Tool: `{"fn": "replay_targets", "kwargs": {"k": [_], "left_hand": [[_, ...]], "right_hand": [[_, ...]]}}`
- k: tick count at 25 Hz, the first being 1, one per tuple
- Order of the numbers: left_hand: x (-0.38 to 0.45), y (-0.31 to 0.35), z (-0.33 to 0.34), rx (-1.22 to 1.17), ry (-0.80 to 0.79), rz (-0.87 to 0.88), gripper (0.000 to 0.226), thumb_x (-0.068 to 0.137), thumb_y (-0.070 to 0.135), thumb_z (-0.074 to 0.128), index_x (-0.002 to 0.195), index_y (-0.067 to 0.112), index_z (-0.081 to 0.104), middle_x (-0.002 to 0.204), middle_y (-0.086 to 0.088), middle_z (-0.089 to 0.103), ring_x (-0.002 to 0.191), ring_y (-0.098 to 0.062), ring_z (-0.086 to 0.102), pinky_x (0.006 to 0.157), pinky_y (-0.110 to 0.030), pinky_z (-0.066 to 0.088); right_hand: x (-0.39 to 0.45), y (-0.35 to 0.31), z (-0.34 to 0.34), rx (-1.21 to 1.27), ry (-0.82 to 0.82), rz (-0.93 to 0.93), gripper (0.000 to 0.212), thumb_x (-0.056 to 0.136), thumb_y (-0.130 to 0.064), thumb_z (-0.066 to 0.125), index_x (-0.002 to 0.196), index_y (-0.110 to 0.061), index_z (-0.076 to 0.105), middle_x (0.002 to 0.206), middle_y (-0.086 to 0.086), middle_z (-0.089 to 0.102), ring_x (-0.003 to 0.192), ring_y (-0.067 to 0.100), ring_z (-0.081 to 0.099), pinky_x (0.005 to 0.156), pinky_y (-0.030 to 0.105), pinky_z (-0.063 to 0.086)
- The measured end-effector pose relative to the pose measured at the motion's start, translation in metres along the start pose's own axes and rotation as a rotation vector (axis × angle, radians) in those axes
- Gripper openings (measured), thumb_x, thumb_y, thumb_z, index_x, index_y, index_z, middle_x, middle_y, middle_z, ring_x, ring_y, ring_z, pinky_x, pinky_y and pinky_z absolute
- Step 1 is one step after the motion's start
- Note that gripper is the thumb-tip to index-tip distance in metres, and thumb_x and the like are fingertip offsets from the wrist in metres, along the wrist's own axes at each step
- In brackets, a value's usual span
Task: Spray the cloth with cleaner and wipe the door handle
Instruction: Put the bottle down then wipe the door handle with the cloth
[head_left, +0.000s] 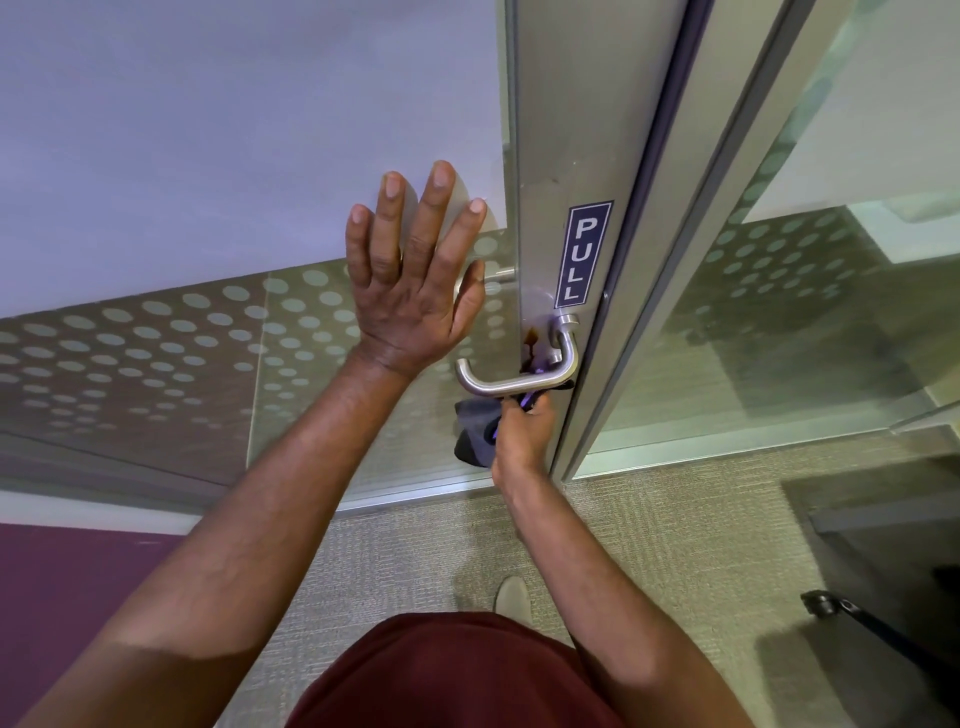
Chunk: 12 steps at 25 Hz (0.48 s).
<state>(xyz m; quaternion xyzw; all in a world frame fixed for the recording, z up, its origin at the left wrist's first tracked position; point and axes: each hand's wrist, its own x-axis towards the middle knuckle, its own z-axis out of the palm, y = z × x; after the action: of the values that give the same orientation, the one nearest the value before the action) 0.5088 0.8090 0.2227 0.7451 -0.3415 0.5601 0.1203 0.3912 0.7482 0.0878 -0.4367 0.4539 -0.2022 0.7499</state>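
The door handle (519, 371), a brushed-metal lever, sat on the aluminium door stile (550, 130) just below a blue PULL sticker (583, 254). A brown drip stain (531, 345) ran down the stile right beside the handle's base, touching the rose. The stain was not yet cleared.

The cloth (475, 431), dark grey, hung bunched directly beneath the lever, its upper edge touching or nearly touching the underside of the bar; I could not tell which. My right hand (522, 428) was closed around the cloth, fingers wrapped tight, knuckles just under the lever's inner end. Something purple showed between fingers and cloth; too small to identify.

My left hand (415, 280) was spread wide, fingers splayed, holding nothing, palm laid against or very near the frosted glass panel (208, 156) to the left of the stile. No spray bottle in view.

Judgement: wiping step in hand, spraying presumably finished. Underside of lever being addressed.

Next move, as I judged it: bring the cloth up over the top of the bar and around the neck, then press onto the stain beside the base. This called for firm pressure without pushing the lever down, left hand bracing the door.
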Motion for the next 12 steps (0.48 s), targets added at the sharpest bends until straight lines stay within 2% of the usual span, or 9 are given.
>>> {"fn": "replay_targets", "kwargs": {"k": [2,4,5,7,8,10,12], "left_hand": [[-0.001,0.0,0.001,-0.006,0.0,-0.004,0.054,0.103,0.04,0.051,0.154,0.023,0.043,0.168,-0.003,0.025,0.163,-0.023,-0.001,0.132,-0.045,0.003],[-0.001,-0.001,0.001,-0.008,0.001,-0.01,0.055,0.103,0.04,0.052,0.154,0.023,0.043,0.165,-0.004,0.028,0.163,-0.023,-0.001,0.132,-0.045,0.004],[-0.001,0.0,0.001,-0.012,0.001,-0.011,0.055,0.102,0.039,0.052,0.154,0.023,0.043,0.165,-0.004,0.029,0.164,-0.023,-0.001,0.132,-0.045,0.004],[-0.002,0.001,0.0,-0.018,-0.002,-0.011,0.055,0.102,0.038,0.054,0.153,0.022,0.044,0.164,-0.004,0.029,0.164,-0.022,-0.001,0.131,-0.045,0.004],[-0.002,0.001,0.0,-0.018,-0.003,-0.011,0.055,0.101,0.038,0.055,0.153,0.022,0.044,0.164,-0.005,0.03,0.164,-0.022,-0.001,0.131,-0.045,0.004],[-0.002,0.001,-0.001,-0.02,-0.006,-0.01,0.056,0.101,0.038,0.056,0.153,0.022,0.044,0.163,-0.005,0.031,0.163,-0.022,-0.001,0.131,-0.045,0.005],[-0.001,0.0,-0.001,-0.022,-0.004,-0.008,0.055,0.101,0.038,0.055,0.152,0.022,0.044,0.163,-0.005,0.031,0.163,-0.022,-0.001,0.131,-0.045,0.005]], "right_hand": [[-0.002,-0.001,0.001,-0.058,0.011,-0.072,0.032,0.098,0.006,0.056,0.112,-0.021,0.066,0.11,-0.002,0.069,0.106,0.015,0.066,0.09,0.016,0.053],[-0.006,0.001,0.004,-0.15,0.029,-0.152,0.023,0.098,0.004,0.058,0.12,-0.005,0.063,0.124,0.015,0.062,0.11,0.017,0.063,0.106,0.03,0.051],[-0.009,0.002,0.005,-0.204,0.045,-0.22,0.024,0.098,0.005,0.059,0.121,0.0,0.06,0.127,0.018,0.057,0.107,0.012,0.058,0.109,0.025,0.047],[-0.016,0.005,0.006,-0.276,0.064,-0.408,0.032,0.094,0.013,0.057,0.126,0.008,0.059,0.124,0.011,0.048,0.102,0.0,0.051,0.103,0.003,0.037],[-0.018,0.005,0.006,-0.298,0.054,-0.483,0.035,0.093,0.016,0.055,0.127,0.01,0.059,0.126,0.006,0.044,0.103,-0.003,0.05,0.105,0.002,0.033],[-0.021,0.007,0.005,-0.35,-0.007,-0.573,0.04,0.094,0.016,0.051,0.133,0.01,0.057,0.139,0.006,0.038,0.124,0.0,0.05,0.116,0.016,0.034],[-0.019,0.01,0.001,-0.437,-0.08,-0.679,0.04,0.1,0.003,0.047,0.139,0.009,0.054,0.157,0.019,0.031,0.144,0.024,0.044,0.124,0.034,0.032]]}}
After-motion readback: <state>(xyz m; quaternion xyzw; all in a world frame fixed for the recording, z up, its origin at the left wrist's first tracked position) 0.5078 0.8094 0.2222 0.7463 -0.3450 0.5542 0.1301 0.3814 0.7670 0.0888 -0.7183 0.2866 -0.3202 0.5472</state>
